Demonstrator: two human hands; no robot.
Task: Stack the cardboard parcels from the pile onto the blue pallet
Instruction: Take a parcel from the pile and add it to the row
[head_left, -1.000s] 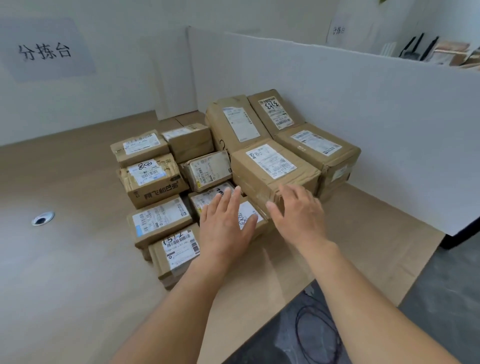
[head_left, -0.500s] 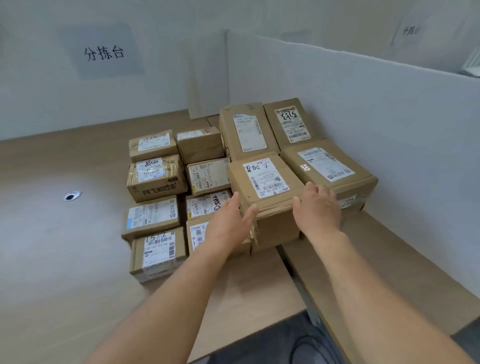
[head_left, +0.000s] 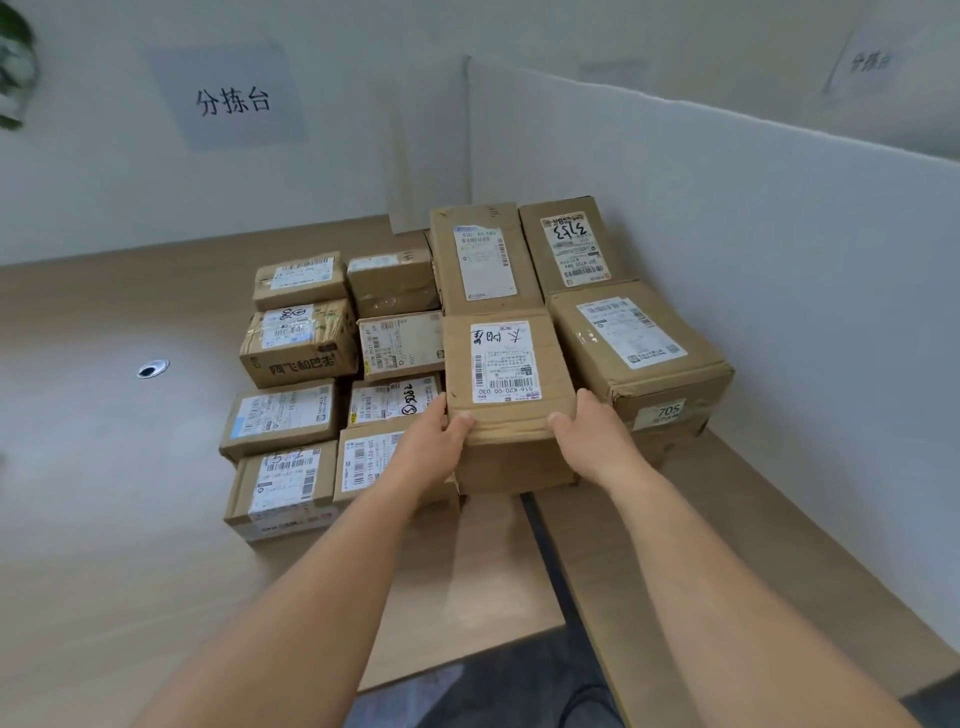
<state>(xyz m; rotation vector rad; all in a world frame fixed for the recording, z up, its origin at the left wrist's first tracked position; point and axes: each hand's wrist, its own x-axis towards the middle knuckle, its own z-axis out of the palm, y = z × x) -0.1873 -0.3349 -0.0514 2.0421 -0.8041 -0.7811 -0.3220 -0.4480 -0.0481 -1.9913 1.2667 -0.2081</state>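
Both hands clamped on one cardboard parcel (head_left: 511, 395) — left hand (head_left: 434, 449) and right hand (head_left: 597, 441) grip its near corners, front of the pile (head_left: 311, 364) on the wooden table (head_left: 114, 519).

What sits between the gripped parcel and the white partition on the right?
Head view: a larger parcel with a 705 sticker, beside the gripped parcel and near the white partition.

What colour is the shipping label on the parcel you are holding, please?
White with black print: the shipping label on the parcel; head view.
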